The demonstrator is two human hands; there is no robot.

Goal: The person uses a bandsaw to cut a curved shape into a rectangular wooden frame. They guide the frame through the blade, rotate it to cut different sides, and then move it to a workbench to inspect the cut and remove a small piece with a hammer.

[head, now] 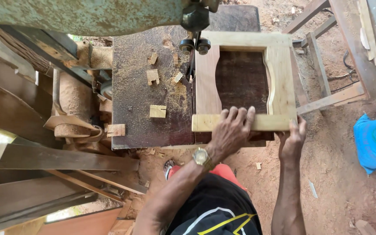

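Pale rectangular wooden frame (279,78), sawdust-strewn table (140,87)

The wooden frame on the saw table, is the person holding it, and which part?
Yes. Both hands hold the wooden frame by its near rail: the left hand lies on top, the right hand grips the near right corner.

Woodworking shop: bandsaw table (140,87), sawdust, offcuts (158,111) (dirt floor).
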